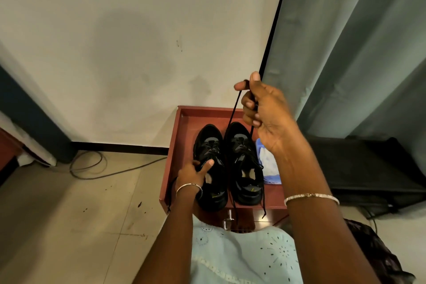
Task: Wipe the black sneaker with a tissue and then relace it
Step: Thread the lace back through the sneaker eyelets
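Both hands busy: right hand [265, 113] pinches lace [231, 117] high, left hand [193, 173] grips sneaker [212, 145]; a hard yank might unthread it.

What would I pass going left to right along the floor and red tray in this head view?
Floor cable → tray's left wall → left sneaker, gripped by the left hand → right sneaker, its shoelace pinched by the raised right hand → blue tissue pack.

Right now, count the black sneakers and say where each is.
2. The left sneaker lies in the red tray, gripped by the left hand; the right sneaker stands beside it, its lace held by the right hand.
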`<move>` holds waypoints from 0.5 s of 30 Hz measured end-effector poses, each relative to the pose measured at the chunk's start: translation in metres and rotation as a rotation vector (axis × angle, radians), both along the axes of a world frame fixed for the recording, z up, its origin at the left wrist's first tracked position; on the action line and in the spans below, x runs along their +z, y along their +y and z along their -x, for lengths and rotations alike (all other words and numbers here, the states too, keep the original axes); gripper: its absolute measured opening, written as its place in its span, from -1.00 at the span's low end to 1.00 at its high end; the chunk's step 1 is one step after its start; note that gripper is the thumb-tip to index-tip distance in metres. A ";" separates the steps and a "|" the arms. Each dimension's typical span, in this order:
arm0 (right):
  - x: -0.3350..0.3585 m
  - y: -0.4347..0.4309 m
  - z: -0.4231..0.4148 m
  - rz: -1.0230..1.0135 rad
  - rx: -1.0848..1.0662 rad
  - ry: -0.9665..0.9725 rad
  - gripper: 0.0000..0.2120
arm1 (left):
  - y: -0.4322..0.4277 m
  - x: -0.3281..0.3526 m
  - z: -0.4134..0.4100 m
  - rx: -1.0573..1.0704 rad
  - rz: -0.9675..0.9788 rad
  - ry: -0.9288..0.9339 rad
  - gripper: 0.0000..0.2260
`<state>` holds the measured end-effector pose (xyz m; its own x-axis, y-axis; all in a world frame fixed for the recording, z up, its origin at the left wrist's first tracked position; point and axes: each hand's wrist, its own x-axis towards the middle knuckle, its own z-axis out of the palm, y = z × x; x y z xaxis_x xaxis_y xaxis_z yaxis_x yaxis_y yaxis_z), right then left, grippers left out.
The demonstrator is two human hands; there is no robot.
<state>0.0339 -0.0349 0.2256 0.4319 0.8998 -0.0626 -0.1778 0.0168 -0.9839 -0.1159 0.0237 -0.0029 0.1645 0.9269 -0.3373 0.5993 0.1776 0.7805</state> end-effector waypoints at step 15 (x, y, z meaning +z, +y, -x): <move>-0.182 -0.037 0.056 0.689 -0.008 -0.673 -0.62 | -0.001 0.166 0.029 0.018 -0.109 -0.481 -0.69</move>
<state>-0.0219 -0.0723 0.0437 0.5763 0.7549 -0.3129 0.4255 -0.6041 -0.6738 -0.1452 0.0227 0.1630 0.2610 0.9569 -0.1277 0.1642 0.0864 0.9826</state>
